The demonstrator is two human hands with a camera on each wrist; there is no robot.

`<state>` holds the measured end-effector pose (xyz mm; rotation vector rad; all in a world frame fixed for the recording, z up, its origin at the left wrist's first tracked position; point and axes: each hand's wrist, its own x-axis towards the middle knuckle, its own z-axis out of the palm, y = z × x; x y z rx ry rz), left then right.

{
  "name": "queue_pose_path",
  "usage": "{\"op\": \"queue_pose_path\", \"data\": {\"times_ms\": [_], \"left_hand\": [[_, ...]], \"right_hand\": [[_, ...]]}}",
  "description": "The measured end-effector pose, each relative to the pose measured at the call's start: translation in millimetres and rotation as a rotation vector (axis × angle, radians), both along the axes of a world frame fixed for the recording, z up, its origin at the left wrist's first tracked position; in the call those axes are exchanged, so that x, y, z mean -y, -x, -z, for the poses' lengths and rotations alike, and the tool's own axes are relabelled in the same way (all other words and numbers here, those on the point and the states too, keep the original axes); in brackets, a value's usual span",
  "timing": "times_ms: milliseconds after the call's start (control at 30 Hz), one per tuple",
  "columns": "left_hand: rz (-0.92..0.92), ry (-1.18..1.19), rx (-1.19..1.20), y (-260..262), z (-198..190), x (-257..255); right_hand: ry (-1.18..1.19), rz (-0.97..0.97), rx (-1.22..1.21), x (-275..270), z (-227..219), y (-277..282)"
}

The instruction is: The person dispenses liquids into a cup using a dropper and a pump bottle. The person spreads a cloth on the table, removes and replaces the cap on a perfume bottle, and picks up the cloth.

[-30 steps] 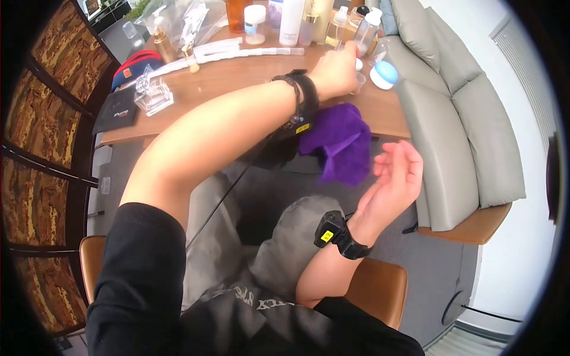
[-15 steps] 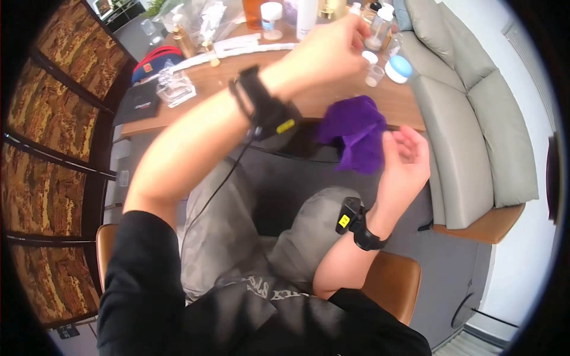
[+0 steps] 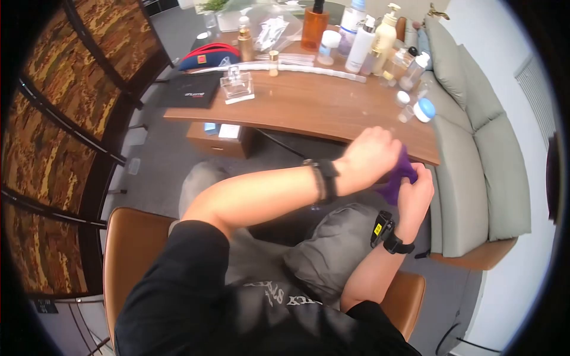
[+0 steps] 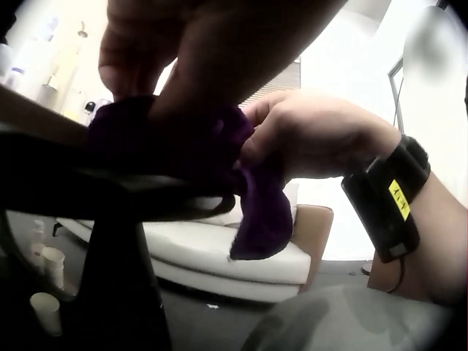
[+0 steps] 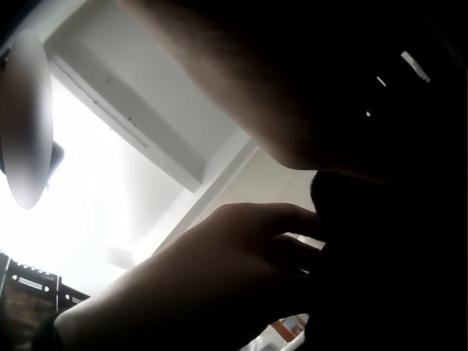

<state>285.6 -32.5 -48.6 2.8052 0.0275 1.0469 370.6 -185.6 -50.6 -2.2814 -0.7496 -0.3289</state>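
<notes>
A purple cloth [image 3: 395, 181] is bunched between both hands just below the table's near right edge, above my lap. My left hand [image 3: 371, 155] reaches across from the left, its fingers curled over the cloth's top. From the right, my right hand [image 3: 417, 188] pinches the same cloth. In the left wrist view the purple cloth [image 4: 259, 212] hangs down from under the left hand [image 4: 183, 51], and the right hand [image 4: 314, 135] grips its side. The right wrist view is dark and shows only a hand's silhouette. Whether anything is wrapped inside the cloth is hidden.
The wooden table [image 3: 320, 110] carries several cosmetic bottles [image 3: 362, 35] at its back, a square glass perfume bottle [image 3: 237, 86], a black box [image 3: 191, 92] and a blue-capped jar [image 3: 424, 110]. A grey sofa [image 3: 475, 154] stands to the right. I sit on a brown chair [image 3: 130, 249].
My left hand drew back from the bottles at the table's right end and came down onto the cloth. The right hand rose to the cloth, which has come off the table edge.
</notes>
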Motion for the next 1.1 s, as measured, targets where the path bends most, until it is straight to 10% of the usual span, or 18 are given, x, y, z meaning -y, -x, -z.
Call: {"op": "queue_pose_path", "data": {"times_ms": [433,1100], "left_hand": [[-0.048,0.292,0.15,85.7,-63.2,-59.7],[0.012,0.299,0.056,114.3,-109.2,-97.1]], "right_hand": [[-0.222,-0.279,0.4,-25.2,-77.6,16.0],[-0.175,-0.404,0.387,-28.6,-103.3,16.4]]}}
